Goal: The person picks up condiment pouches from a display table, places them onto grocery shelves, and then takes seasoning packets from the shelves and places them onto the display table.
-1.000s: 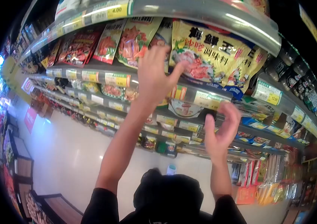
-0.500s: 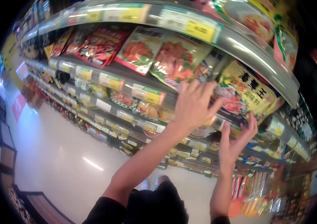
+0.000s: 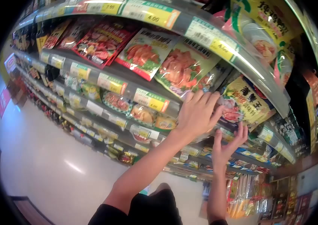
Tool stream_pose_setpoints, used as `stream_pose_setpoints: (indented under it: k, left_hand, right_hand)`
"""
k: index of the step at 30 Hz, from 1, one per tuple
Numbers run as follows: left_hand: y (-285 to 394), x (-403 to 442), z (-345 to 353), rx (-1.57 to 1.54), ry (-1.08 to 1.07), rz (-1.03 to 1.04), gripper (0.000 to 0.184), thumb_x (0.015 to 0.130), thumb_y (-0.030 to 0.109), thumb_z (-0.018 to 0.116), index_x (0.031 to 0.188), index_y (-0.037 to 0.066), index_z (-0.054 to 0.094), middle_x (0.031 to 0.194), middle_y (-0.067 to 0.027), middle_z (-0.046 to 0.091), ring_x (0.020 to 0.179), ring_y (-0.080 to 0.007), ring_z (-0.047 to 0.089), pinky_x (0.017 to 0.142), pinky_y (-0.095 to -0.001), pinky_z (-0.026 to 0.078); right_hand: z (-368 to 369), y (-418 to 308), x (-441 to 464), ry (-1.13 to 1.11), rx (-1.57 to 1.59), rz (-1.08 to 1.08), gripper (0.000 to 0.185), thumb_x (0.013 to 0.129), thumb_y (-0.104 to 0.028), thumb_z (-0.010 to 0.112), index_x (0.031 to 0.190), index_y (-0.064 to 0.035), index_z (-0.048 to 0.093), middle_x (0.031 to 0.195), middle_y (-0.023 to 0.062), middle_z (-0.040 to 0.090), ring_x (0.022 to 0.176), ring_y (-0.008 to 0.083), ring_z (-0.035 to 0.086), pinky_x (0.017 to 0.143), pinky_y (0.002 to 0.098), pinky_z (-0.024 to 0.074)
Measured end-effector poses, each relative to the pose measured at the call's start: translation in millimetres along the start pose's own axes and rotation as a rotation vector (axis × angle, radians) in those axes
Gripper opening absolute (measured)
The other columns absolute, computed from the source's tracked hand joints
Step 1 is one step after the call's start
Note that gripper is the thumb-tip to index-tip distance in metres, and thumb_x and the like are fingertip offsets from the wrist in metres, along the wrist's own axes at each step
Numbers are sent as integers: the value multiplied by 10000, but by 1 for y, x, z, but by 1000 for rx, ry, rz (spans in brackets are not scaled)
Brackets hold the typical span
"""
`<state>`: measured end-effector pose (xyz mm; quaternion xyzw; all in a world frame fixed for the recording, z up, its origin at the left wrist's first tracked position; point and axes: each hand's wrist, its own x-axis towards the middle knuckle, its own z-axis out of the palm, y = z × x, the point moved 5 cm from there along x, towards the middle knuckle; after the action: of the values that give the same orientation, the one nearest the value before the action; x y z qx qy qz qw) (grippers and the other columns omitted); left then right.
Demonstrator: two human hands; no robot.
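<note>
My left hand lies over the front lip of the shelf, fingers together on the lower ends of the packets and thumb held apart. Beneath and beyond its fingertips is a pale green seasoning packet with a meat picture, partly covering another packet. A yellow seasoning packet leans to the right of the thumb. Just below that packet's lower edge, my right hand has its thumb and fingers spread, with nothing visible between them. Whether its fingertips touch the packet, I cannot tell.
A white-and-red packet and a red packet lie farther left on the same shelf. The upper shelf's edge, with price labels, overhangs them. Lower shelves hold more packaged goods. Pale floor stretches to the left.
The view has shifted and is sharper now. Both hands stay near the same packets; the right hand sits slightly closer to the left one, its fingers still apart.
</note>
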<state>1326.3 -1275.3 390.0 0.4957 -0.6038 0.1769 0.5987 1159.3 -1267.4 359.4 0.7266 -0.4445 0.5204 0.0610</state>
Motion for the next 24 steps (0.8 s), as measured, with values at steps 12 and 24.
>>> stream_pose_setpoints:
  k: [12,24]
  left_hand:
    - [5,5,-12,-7,19,1,300,819,173,560,1072,14,588,874,-96,639,795,-223,548,716,-355,378]
    - [7,-1,-4,108,-25,63,334,879,221,564,1133,4,562,836,-75,637,820,-206,554,743,-343,398]
  right_hand:
    - [8,4,-9,47,-12,-49,680,843,-127,604,1414,23,266,1460,258,158,1372,397,175,1113,477,182]
    - [-24,-1,22,77,155,26,238,873,-32,612,1106,-18,567,1139,109,476,965,191,511,766,296,437]
